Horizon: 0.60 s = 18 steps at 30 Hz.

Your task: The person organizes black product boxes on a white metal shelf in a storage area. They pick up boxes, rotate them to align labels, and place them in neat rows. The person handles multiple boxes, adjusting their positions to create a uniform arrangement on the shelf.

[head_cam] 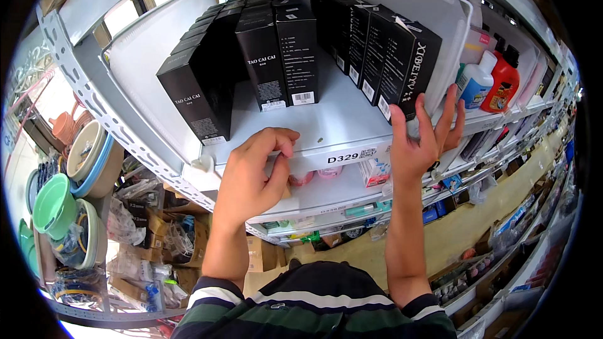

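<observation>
My right hand (419, 143) has its fingers spread at the lower front of a black carton (410, 63) with white lettering. The thumb lies by its bottom left corner and the fingertips by its right side; whether they press on it is unclear. This carton heads the right row on a white metal shelf (325, 120). Over the shelf's front edge, my left hand (256, 174) is loosely curled, thumb near the index finger; its palm is hidden. Behind it stand a middle block of black cartons (261, 59) and a left row of black cartons (193, 99).
White wire-rimmed dividers (155, 37) flank the cartons. Beyond the right one stand a white-capped bottle (478, 80) and a red bottle (501, 80). A perforated upright (127, 122) rises at left, near stacked basins (56, 205). Lower shelves (311, 195) hold small packages.
</observation>
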Each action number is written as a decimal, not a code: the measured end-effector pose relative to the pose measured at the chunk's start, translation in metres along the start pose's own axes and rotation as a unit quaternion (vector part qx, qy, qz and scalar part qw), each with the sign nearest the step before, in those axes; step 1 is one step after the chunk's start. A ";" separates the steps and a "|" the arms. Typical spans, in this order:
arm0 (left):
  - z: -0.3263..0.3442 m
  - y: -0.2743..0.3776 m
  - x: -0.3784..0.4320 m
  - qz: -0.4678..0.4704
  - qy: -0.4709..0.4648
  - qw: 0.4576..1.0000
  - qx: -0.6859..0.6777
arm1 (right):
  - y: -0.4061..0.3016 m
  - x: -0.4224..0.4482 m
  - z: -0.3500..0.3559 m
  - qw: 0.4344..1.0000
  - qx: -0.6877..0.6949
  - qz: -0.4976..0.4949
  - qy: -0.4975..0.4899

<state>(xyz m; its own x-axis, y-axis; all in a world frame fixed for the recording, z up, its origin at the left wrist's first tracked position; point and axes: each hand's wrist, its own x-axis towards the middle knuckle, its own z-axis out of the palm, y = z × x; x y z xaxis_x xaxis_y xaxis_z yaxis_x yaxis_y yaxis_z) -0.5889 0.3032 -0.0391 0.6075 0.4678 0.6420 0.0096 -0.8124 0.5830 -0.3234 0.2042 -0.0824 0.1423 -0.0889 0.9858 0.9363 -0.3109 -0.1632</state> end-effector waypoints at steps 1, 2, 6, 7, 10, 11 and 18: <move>0.000 0.002 0.000 -0.001 0.006 1.000 -0.005 | 0.000 -0.001 -0.002 1.000 0.005 0.000 -0.008; -0.001 0.003 -0.001 -0.002 0.012 1.000 -0.009 | 0.001 -0.003 -0.004 1.000 0.011 0.001 -0.016; -0.003 0.007 -0.007 0.029 0.054 0.997 0.037 | -0.014 -0.004 -0.025 0.999 0.031 -0.014 0.011; -0.004 0.006 -0.009 0.057 0.068 0.994 0.067 | -0.021 -0.003 -0.031 0.995 0.092 -0.038 -0.003; -0.008 0.002 -0.014 0.123 0.113 0.977 0.135 | -0.048 0.013 -0.040 0.963 0.243 -0.108 -0.053; -0.007 -0.001 -0.014 0.127 0.115 0.974 0.150 | -0.059 0.032 -0.028 0.949 0.276 -0.131 -0.073; 0.010 -0.026 -0.022 0.177 0.171 0.935 0.257 | -0.107 0.112 0.052 0.921 0.252 -0.243 -0.172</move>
<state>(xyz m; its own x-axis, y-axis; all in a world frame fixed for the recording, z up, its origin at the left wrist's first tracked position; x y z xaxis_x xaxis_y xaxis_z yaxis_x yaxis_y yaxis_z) -0.5946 0.3105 -0.0726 0.3558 0.1500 0.9224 0.2892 -0.9563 0.0439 -0.3909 0.2767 0.0476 -0.3215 0.2768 0.9056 0.9337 0.2516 0.2546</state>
